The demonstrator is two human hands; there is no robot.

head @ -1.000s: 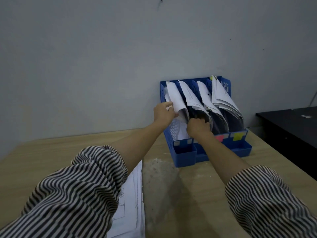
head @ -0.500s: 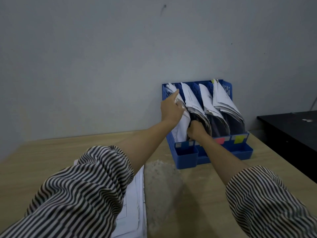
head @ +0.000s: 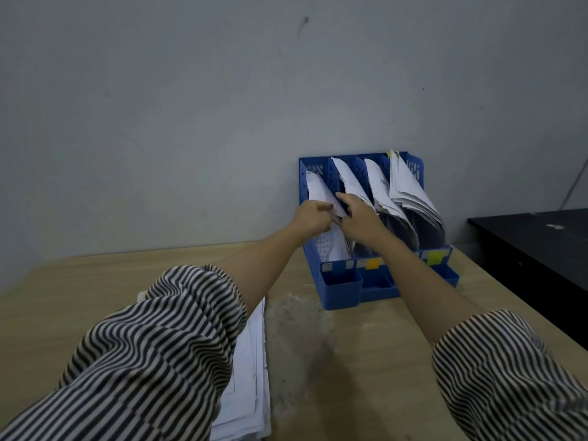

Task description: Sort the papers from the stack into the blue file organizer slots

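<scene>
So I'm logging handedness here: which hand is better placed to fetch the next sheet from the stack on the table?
Probably the left hand. The paper stack lies under the left forearm, on that side of the table. The right hand is across at the blue file organizer, farther from the stack.
</scene>
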